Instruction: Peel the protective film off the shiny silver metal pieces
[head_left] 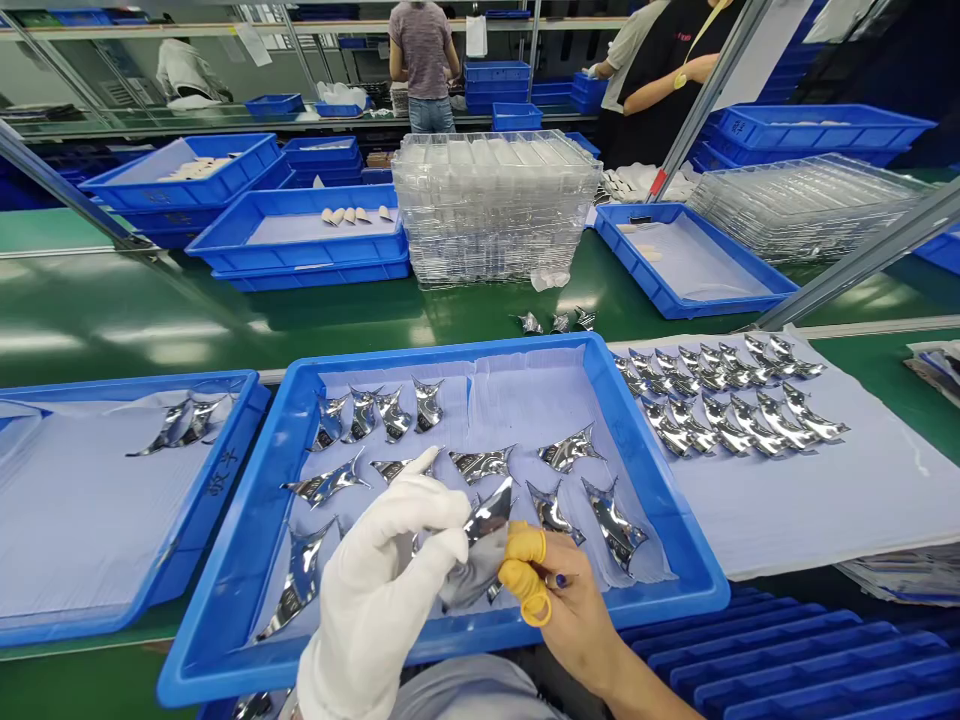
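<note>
My left hand [390,580], in a white glove, pinches a curved, mirror-shiny chrome piece [491,512] with pointed ends. My right hand [566,600] has yellow finger cots on its fingertips. Its fingers are closed on a soft grey cloth [474,572], which lies against the lower part of the chrome piece. Both hands are above the near side of a blue tray [450,655] lined with pale paper. Several similar chrome pieces [615,522] lie in that tray, some partly hidden by my hands.
Rows of chrome pieces [757,425] lie on a pale sheet [840,500] at right. Another blue tray [127,620] stands at left. Clear plastic trays [495,215] are stacked beyond, beside more blue trays [300,262]. Slanted metal posts flank the bench. People [422,60] stand farther back.
</note>
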